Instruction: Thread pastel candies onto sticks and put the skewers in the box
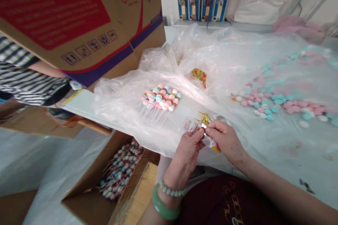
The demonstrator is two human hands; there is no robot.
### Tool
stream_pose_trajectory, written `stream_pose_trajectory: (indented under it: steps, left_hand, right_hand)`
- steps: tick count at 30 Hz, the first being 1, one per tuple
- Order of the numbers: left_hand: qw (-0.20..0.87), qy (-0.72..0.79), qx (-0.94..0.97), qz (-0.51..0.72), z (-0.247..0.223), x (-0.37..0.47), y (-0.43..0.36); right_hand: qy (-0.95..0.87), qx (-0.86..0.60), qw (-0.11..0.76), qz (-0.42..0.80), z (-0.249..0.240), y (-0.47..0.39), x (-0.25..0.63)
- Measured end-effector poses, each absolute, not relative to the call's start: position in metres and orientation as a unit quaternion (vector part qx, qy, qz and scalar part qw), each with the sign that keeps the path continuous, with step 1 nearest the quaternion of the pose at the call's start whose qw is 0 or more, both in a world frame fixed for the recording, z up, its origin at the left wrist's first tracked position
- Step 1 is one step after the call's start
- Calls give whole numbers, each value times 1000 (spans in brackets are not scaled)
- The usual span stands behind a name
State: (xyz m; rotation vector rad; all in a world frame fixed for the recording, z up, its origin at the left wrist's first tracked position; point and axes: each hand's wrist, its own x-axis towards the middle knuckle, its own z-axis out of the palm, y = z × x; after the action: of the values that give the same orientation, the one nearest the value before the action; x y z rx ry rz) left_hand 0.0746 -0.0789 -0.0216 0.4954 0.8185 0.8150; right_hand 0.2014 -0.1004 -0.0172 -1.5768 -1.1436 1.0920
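Observation:
Both hands meet over the near edge of the plastic-covered table. My left hand point(190, 145), with a beaded bracelet and a green bangle at the wrist, pinches a small shiny wrapper point(211, 142). Thumb and fingers of my right hand point(224, 139) close on the same wrapper from the other side. Its exact contents are too small to tell. Gold twist ties point(204, 118) lie just beyond the fingertips, beside a printed clear packet point(190, 126). Farther left rests a bunch of pink, blue and white candies on clear sticks point(161, 97).
Loose pastel discs point(274, 102) spread across the right of the plastic sheet point(232, 56). A large cardboard box point(105, 17) stands back left. Below, an open carton point(87, 186) holds many candy sticks. A person in striped clothing point(23, 81) is at far left.

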Motion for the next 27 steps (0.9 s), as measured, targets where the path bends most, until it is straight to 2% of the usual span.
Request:
stream_pose_trajectory:
  steps: [5, 11, 16, 19, 22, 24, 27]
  left_hand:
    - [662, 506, 187, 520, -26, 20, -53]
    - [628, 493, 93, 595, -26, -23, -38]
    - [630, 479, 102, 603, -29, -25, -41]
    - [633, 503, 74, 584, -26, -23, -40]
    - [642, 525, 102, 550, -19, -18, -39]
    - [663, 515, 151, 522, -14, -13, -39]
    - [690, 496, 203, 486, -11, -6, -42]
  right_hand:
    - [-628, -596, 332, 375, -18, -53, 158]
    - [-769, -568, 144, 254, -28, 4, 108]
    - [-769, -595, 108, 210, -36, 2, 114]
    - [-724, -648, 133, 196, -39, -12, 140]
    - [-600, -713, 228, 283, -38, -17, 167]
    - [-482, -709, 278, 433, -37, -15, 181]
    - [-334, -612, 326, 639, -31, -17, 196]
